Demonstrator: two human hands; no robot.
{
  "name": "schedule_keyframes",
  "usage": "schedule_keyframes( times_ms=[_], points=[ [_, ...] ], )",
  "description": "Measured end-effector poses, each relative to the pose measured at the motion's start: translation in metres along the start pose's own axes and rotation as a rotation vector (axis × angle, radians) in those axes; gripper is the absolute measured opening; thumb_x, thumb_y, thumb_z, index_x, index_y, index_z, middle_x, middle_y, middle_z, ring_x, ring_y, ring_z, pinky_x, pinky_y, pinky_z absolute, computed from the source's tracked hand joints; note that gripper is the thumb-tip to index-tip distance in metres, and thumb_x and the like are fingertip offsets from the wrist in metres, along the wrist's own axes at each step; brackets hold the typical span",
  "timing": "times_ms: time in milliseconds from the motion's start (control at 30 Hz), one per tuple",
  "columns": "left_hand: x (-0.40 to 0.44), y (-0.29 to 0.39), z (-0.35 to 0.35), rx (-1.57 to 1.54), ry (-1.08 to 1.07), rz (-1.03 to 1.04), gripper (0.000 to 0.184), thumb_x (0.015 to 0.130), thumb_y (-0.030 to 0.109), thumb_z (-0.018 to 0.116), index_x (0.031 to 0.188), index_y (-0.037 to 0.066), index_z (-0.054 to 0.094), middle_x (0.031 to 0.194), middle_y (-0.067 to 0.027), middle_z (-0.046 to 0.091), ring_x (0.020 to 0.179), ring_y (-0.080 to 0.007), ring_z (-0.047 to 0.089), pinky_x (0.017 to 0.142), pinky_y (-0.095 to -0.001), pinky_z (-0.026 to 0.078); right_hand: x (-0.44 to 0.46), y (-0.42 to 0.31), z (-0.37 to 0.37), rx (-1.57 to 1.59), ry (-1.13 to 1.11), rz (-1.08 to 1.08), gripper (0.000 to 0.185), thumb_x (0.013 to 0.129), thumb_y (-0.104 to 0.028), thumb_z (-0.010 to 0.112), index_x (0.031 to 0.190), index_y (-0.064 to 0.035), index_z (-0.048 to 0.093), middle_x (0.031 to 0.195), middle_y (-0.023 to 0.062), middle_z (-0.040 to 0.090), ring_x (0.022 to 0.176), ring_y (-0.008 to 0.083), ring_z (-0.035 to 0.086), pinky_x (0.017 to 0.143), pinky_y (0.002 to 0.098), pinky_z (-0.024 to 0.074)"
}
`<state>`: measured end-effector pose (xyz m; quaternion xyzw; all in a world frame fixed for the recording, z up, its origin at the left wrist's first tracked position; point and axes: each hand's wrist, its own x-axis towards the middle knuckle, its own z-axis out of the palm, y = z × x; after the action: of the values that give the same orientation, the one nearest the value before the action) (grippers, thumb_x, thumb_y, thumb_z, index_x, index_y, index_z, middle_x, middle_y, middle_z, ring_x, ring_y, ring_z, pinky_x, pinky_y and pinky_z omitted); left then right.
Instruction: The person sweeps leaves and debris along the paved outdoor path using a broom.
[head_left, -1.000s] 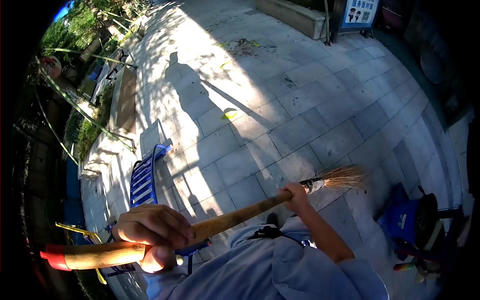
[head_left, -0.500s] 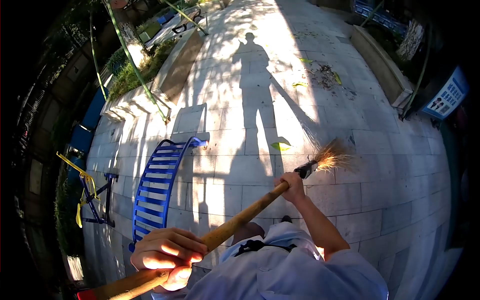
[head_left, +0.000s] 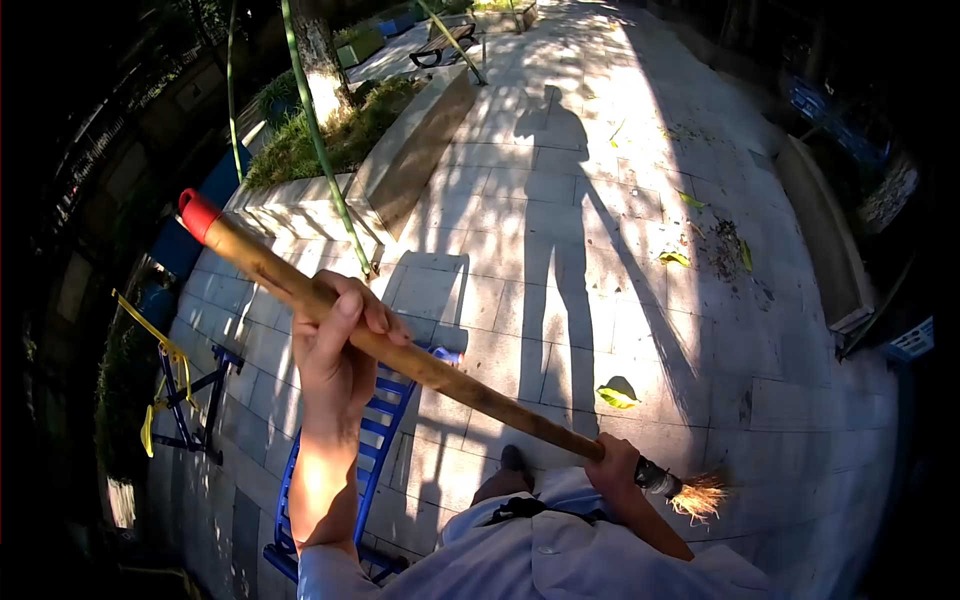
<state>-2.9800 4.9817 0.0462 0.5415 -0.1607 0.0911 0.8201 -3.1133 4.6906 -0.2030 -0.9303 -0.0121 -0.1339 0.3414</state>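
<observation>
Currently, broom [head_left: 470, 395] is gripped near its top by left hand [head_left: 335, 350], low by right hand [head_left: 613, 467] | step: apparently readied aslant | next: bristles [head_left: 699, 496] likely need lowering onto paving [head_left: 800, 425]

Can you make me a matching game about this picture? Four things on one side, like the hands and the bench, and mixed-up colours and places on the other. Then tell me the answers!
Things:
1. End cap
2. Left hand
3. Slatted bench
4. Right hand

Colours and places:
A. On the broom handle, close to the bristles
B. Blue
C. Red
D. On the broom handle, nearer its capped end

Right pairs: 1-C, 2-D, 3-B, 4-A
</observation>
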Motion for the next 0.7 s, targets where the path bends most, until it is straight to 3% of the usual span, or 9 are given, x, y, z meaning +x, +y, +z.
schedule_keyframes(
  times_ms=[67,167,233,333,433,567,633,700],
  points=[
    [0.06,-0.023,-0.003,-0.018,-0.07,-0.063,0.017,0.091,0.021,0.054,0.085,0.007,0.046,0.068,-0.0052,0.05,0.062,-0.0191,0.057,0.064,-0.0337,0.048,0.027,-0.011,0.019,-0.013,-0.016,0.151,0.016,0.068,-0.017,0.069,0.066,-0.0059,0.058,0.061,0.0152,0.059,0.059,0.0352,0.06,0.055,0.0413,0.0473],
    [0.139,-0.044,0.0,-0.105,-0.207,-0.119,0.013,0.094,0.017,0.049,0.087,0.006,0.048,0.069,-0.0046,0.05,0.062,-0.0191,0.055,0.064,-0.0333,0.045,0.077,-0.02,0.047,0.114,-0.011,0.208,0.02,0.069,-0.02,0.071,0.066,-0.006,0.058,0.06,0.0157,0.058,0.059,0.0346,0.061,0.054,0.0407,0.0473],
    [0.182,-0.047,0.002,-0.134,-0.239,-0.137,0.014,0.093,0.016,0.052,0.084,0.006,0.05,0.065,-0.0035,0.049,0.057,-0.0175,0.051,0.06,-0.0314,0.044,0.121,-0.026,0.066,0.205,0.024,0.202,0.021,0.07,-0.022,0.069,0.066,-0.0072,0.054,0.06,0.0135,0.057,0.059,0.0352,0.059,0.053,0.0438,0.0464],
    [0.249,-0.04,-0.013,-0.16,-0.336,-0.149,0.021,0.099,0.018,0.041,0.08,0.009,0.04,0.061,0.0004,0.031,0.05,-0.0108,0.03,0.053,-0.0261,0.032,0.195,-0.035,0.099,0.215,0.012,0.181,0.018,0.07,-0.021,0.068,0.072,-0.0087,0.056,0.069,0.011,0.06,0.064,0.0334,0.061,0.059,0.043,0.0478],
    [0.321,-0.029,-0.057,-0.058,-0.46,-0.081,0.025,0.099,0.016,0.038,0.075,0.009,0.036,0.061,0.0007,0.03,0.049,-0.0086,0.027,0.05,-0.0243,0.029,0.281,-0.039,0.135,0.259,0.014,0.07,0.021,0.066,-0.02,0.068,0.079,-0.0081,0.056,0.072,0.0086,0.061,0.065,0.0319,0.061,0.065,0.043,0.0488],
    [0.377,-0.021,-0.077,-0.01,-0.362,0.017,0.026,0.098,0.017,0.04,0.074,0.01,0.035,0.058,0.0003,0.028,0.048,-0.0089,0.026,0.052,-0.0238,0.029,0.398,-0.028,0.177,0.256,0.088,-0.042,0.025,0.06,-0.017,0.067,0.081,-0.0087,0.056,0.072,0.0082,0.06,0.065,0.0299,0.061,0.065,0.0416,0.0489],
    [0.399,-0.028,-0.072,0.017,-0.351,0.061,0.027,0.097,0.018,0.042,0.072,0.011,0.034,0.057,-0.0002,0.028,0.049,-0.0102,0.027,0.055,-0.0252,0.029,0.459,-0.017,0.181,0.236,0.224,-0.102,0.015,0.075,-0.018,0.065,0.07,-0.0092,0.053,0.064,0.0057,0.056,0.06,0.0283,0.058,0.06,0.0385,0.0459],
    [0.415,-0.053,-0.06,0.081,-0.274,0.184,0.029,0.096,0.02,0.043,0.07,0.012,0.034,0.058,-0.0004,0.029,0.051,-0.0106,0.029,0.057,-0.0257,0.028,0.518,0.008,0.185,0.224,0.324,-0.137,0.018,0.077,-0.018,0.064,0.068,-0.0089,0.052,0.063,0.0069,0.055,0.06,0.0295,0.058,0.06,0.0392,0.0449]
  ],
)
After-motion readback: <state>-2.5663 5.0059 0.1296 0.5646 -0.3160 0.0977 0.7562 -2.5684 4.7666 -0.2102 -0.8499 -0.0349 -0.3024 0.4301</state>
